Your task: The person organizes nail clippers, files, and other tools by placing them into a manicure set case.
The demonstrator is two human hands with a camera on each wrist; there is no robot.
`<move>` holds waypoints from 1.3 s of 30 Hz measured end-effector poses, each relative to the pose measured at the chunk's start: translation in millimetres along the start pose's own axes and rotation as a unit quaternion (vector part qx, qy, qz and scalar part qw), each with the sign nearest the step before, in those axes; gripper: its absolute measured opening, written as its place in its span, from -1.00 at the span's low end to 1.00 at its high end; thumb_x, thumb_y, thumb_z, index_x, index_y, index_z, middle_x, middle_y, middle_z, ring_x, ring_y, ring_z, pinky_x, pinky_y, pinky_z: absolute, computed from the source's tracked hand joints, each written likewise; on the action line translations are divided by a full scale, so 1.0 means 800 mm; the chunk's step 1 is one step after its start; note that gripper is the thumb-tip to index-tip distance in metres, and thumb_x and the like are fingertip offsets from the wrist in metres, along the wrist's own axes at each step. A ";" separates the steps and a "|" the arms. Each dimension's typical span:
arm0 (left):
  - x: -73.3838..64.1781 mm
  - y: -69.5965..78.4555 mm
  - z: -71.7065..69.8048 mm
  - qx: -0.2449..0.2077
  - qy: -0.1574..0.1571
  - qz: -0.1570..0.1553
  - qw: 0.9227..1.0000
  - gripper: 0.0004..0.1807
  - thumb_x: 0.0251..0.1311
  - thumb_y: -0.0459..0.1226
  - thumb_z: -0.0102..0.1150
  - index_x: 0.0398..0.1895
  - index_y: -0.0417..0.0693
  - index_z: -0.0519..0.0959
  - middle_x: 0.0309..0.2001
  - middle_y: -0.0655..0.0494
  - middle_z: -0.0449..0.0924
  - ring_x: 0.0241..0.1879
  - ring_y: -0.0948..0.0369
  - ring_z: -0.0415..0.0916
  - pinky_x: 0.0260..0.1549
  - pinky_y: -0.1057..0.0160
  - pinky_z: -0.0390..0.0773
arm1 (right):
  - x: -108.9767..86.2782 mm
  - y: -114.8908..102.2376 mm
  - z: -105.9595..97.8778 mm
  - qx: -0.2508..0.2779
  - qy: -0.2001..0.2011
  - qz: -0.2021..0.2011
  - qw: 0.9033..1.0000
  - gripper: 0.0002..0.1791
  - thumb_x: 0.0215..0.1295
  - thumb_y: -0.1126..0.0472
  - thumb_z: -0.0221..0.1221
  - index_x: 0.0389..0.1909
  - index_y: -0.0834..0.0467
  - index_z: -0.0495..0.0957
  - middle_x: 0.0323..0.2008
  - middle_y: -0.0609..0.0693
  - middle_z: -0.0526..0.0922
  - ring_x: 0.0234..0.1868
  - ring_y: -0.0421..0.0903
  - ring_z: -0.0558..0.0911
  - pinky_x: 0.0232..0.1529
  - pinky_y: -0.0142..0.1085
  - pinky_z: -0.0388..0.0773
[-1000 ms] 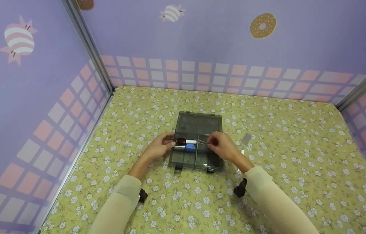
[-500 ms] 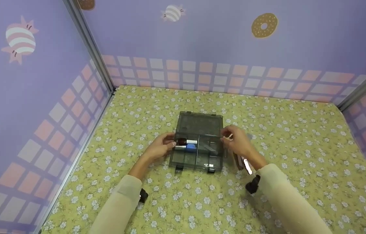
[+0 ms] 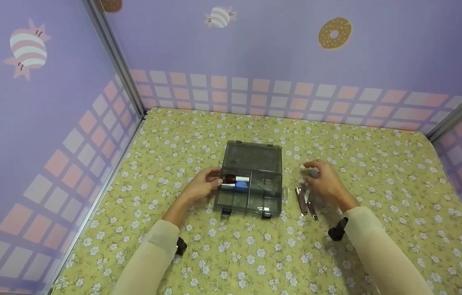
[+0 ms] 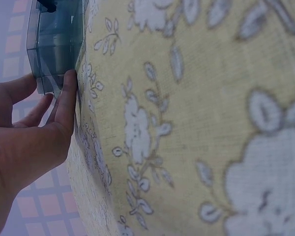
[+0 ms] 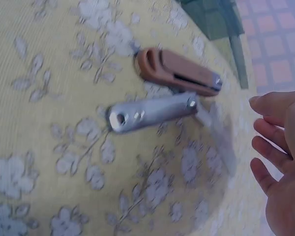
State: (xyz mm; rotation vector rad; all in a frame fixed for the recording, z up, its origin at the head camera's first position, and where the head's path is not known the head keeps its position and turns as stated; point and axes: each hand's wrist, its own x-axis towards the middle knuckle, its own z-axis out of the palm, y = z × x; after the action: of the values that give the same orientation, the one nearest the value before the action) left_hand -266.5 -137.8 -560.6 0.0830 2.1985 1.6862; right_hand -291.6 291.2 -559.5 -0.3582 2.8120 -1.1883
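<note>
A smoky transparent organizer box (image 3: 264, 201) lies with its lid (image 3: 254, 156) folded back. My left hand (image 3: 202, 186) grips its left edge, thumb over the rim; the left wrist view shows thumb and fingers on either side of its corner. In the left compartments are a dark red bottle with a white cap (image 3: 242, 179) and a blue bottle (image 3: 241, 186). A thin pale strip (image 3: 265, 187) lies in the right part. My right hand (image 3: 326, 180), fingers loosely bent and holding nothing, hovers beside a brown nail clipper (image 5: 179, 72) and a silver nail clipper (image 5: 155, 112).
A narrow translucent strip (image 3: 285, 194) lies by the box's right wall. Another pale, thin piece (image 5: 219, 140) lies under the silver clipper's end. A small grey thing (image 3: 315, 173) shows between the right fingers. Purple patterned walls (image 3: 231, 45) border the flowered tablecloth (image 3: 370, 172).
My right hand has moved right, out of the box to beside the clippers. A thin pale strip now shows in the box's right part. The left hand stays on the box.
</note>
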 end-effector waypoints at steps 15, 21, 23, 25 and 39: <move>-0.001 -0.001 -0.003 0.001 -0.010 0.009 1.000 -0.39 0.60 -0.28 0.14 0.62 -0.16 0.28 0.44 -0.17 0.44 0.39 -0.06 0.45 0.29 -0.10 0.52 | -0.016 0.022 -0.006 -0.087 -0.014 -0.043 0.995 -0.77 0.35 0.43 0.31 0.01 0.32 0.72 -0.03 0.23 0.60 -0.04 0.18 0.60 -0.02 0.09 0.59; -0.001 -0.001 -0.002 -0.007 -0.011 0.009 1.000 -0.40 0.60 -0.29 0.13 0.61 -0.16 0.28 0.42 -0.16 0.46 0.36 -0.04 0.48 0.24 -0.09 0.55 | -0.021 0.025 -0.013 -0.070 -0.027 -0.002 0.997 -0.88 0.37 0.41 0.31 -0.12 0.31 0.70 -0.17 0.16 0.56 -0.19 0.06 0.54 -0.16 -0.05 0.50; -0.001 -0.002 -0.002 -0.007 -0.011 0.007 1.000 -0.40 0.60 -0.29 0.13 0.62 -0.16 0.28 0.42 -0.16 0.45 0.35 -0.03 0.48 0.22 -0.07 0.57 | -0.022 0.026 -0.015 -0.060 -0.027 0.001 0.998 -0.91 0.36 0.42 0.30 -0.15 0.31 0.69 -0.17 0.17 0.56 -0.18 0.07 0.56 -0.14 -0.04 0.53; -0.001 -0.002 -0.002 -0.004 -0.009 0.005 1.000 -0.40 0.61 -0.29 0.12 0.62 -0.15 0.27 0.43 -0.16 0.45 0.36 -0.04 0.47 0.20 -0.06 0.58 | -0.022 0.026 -0.015 -0.048 -0.027 0.003 0.998 -0.93 0.37 0.44 0.30 -0.17 0.30 0.67 -0.16 0.18 0.58 -0.16 0.07 0.58 -0.11 -0.05 0.56; -0.001 -0.002 -0.003 -0.003 -0.012 0.007 1.000 -0.40 0.61 -0.29 0.11 0.62 -0.15 0.26 0.46 -0.14 0.41 0.41 -0.05 0.42 0.30 -0.08 0.52 | -0.010 0.005 -0.005 -0.011 -0.023 0.021 0.999 -0.92 0.53 0.36 0.24 -0.10 0.25 0.71 -0.20 0.12 0.70 -0.25 0.00 0.62 -0.25 -0.15 0.57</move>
State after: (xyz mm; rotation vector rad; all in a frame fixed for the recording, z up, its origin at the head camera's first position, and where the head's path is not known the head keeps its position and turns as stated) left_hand -266.6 -140.5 -561.6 0.1164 2.1806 1.6917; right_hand -285.5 298.4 -559.4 -0.3232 2.7804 -1.1275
